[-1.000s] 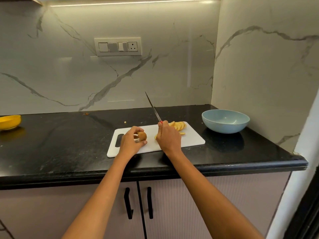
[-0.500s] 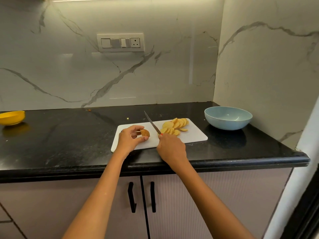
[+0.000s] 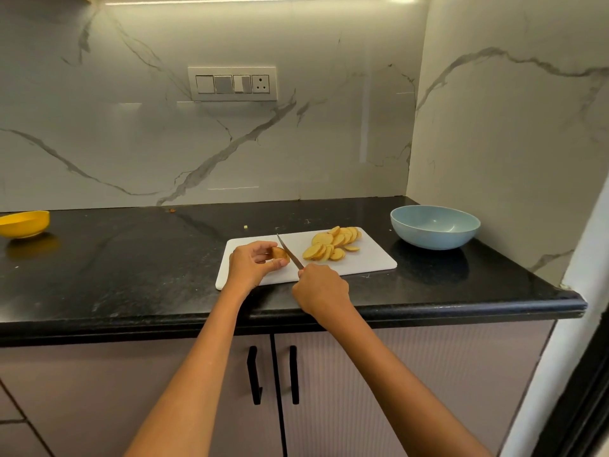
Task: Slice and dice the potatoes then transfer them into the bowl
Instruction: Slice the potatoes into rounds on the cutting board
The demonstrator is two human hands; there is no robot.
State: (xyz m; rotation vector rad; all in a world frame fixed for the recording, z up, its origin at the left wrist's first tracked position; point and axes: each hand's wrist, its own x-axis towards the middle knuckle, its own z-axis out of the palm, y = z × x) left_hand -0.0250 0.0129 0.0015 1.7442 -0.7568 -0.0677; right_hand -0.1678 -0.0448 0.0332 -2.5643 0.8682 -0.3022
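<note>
A white cutting board (image 3: 369,262) lies on the black counter. My left hand (image 3: 250,265) pinches a small brown potato end (image 3: 280,253) on the board's left part. My right hand (image 3: 321,286) grips the handle of a knife (image 3: 289,250), and the blade lies flat against the potato's right side. Several round yellow potato slices (image 3: 333,247) are spread over the board's right half. An empty light blue bowl (image 3: 435,230) stands to the right of the board, near the corner wall.
A yellow bowl (image 3: 24,223) sits at the far left of the counter (image 3: 131,258). Small scraps lie on the counter behind the board. The marble side wall rises just right of the blue bowl. Cabinet doors with black handles (image 3: 273,374) are below.
The knife came down from a raised, upright pose to lie against the potato end. My right hand drew back toward the counter's front edge, uncovering the slices. My left hand kept its hold.
</note>
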